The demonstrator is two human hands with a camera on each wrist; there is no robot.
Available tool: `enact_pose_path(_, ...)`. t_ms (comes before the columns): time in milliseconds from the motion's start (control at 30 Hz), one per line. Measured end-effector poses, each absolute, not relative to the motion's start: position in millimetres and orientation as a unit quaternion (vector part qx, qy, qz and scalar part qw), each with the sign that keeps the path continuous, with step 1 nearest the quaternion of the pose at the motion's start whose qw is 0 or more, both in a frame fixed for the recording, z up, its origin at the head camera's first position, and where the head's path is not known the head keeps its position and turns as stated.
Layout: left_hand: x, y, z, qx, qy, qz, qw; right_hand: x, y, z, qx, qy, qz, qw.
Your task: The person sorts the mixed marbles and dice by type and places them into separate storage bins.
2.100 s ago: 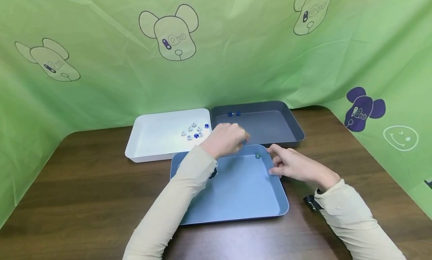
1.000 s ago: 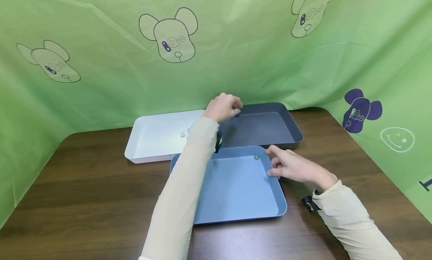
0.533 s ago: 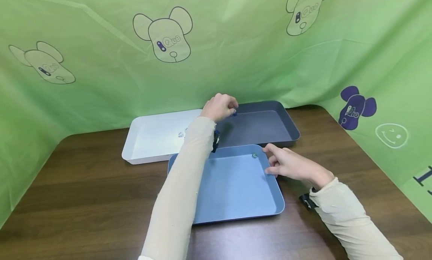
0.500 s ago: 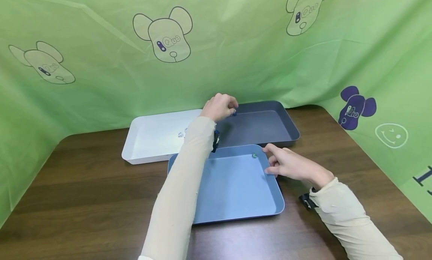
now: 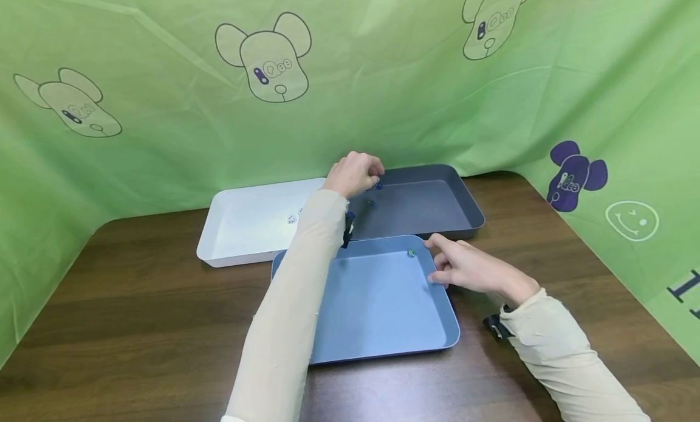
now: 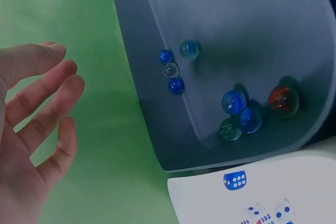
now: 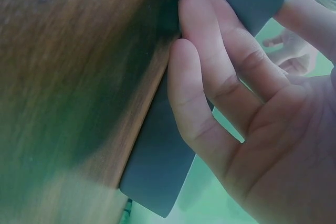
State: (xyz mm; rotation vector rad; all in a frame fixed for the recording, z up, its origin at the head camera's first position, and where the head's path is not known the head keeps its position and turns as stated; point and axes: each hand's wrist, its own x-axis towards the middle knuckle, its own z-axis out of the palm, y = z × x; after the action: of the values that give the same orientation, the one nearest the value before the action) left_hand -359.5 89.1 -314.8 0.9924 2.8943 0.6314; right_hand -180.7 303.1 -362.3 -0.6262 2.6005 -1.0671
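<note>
My left hand point(image 5: 352, 174) hovers over the back left of the dark grey tray point(image 5: 432, 206). Its fingers are loosely bent with nothing between them. Below, in the left wrist view, a teal marble point(image 6: 189, 49) lies near a row of small blue and clear marbles point(image 6: 170, 70). Several bigger marbles, blue, green and a red one point(image 6: 284, 101), sit farther along that tray. My right hand point(image 5: 473, 265) grips the right wall of the light blue tray point(image 5: 383, 306) near its far corner, thumb at the rim and fingers outside. Inside that corner is a green marble point(image 5: 411, 253).
A white tray point(image 5: 240, 218) stands at the back left, holding clear dice and a blue die point(image 6: 234, 180); my left sleeve hides some of them. All three trays are on a brown wooden table point(image 5: 137, 300). A green printed cloth point(image 5: 164, 106) hangs behind and at the sides.
My left hand has gone from above the blue tray to the far dark tray. A marble, earlier at its fingertips, has been let go there. My right hand keeps its hold.
</note>
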Motion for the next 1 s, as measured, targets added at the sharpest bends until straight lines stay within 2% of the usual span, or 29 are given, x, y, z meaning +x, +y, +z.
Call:
enact_pose_path(467, -354, 90, -313, 0.327, 0.923, 0.203, 0.012, -181, 302, -361, -0.214, 0.895, -0.368, 0.132)
enact_pose_path(733, -332, 93, -304, 0.395, 0.907, 0.136, 0.06, -179, 304, -360, -0.215, 0.894, -0.37, 0.135)
enact_pose_path(1000, -308, 92, -303, 0.438, 0.893, 0.091, 0.048, -180, 302, -359, -0.207, 0.894, -0.371, 0.142)
